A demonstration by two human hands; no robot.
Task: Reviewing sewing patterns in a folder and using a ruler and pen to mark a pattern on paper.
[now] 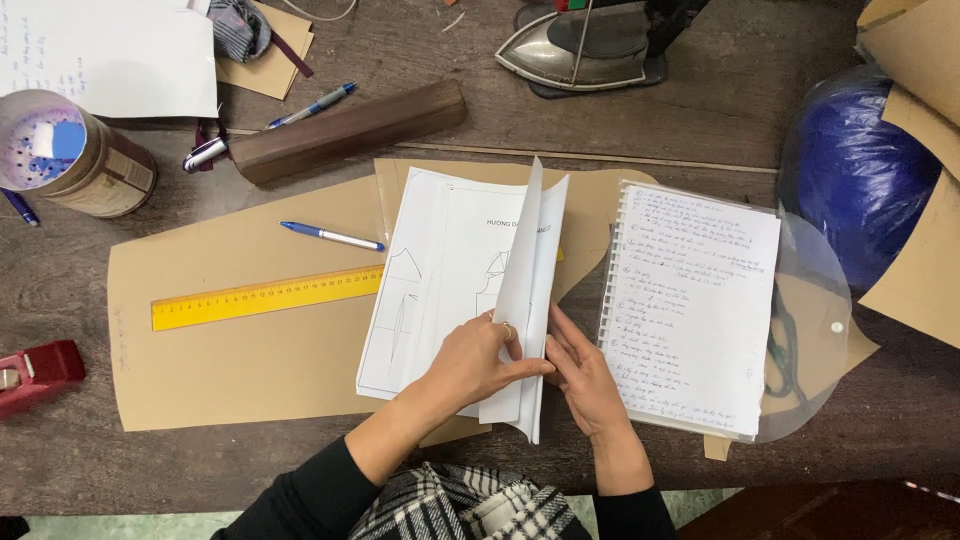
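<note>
A stack of white printed sheets (440,280) with line drawings lies on a brown paper pattern piece (250,340). My left hand (475,360) pinches a page (530,290) and lifts it upright along the stack's right side. Beside that raised page lies my right hand (580,375), its fingers flat under its lower edge. A spiral notebook (690,305) with handwriting lies just to the right of my right hand.
A yellow ruler (265,297) and a blue pen (330,236) lie on the brown paper. A dark wooden block (345,130), an iron (585,45), a round tin (75,155), a red object (38,372) and a blue bundle (860,170) surround the work area.
</note>
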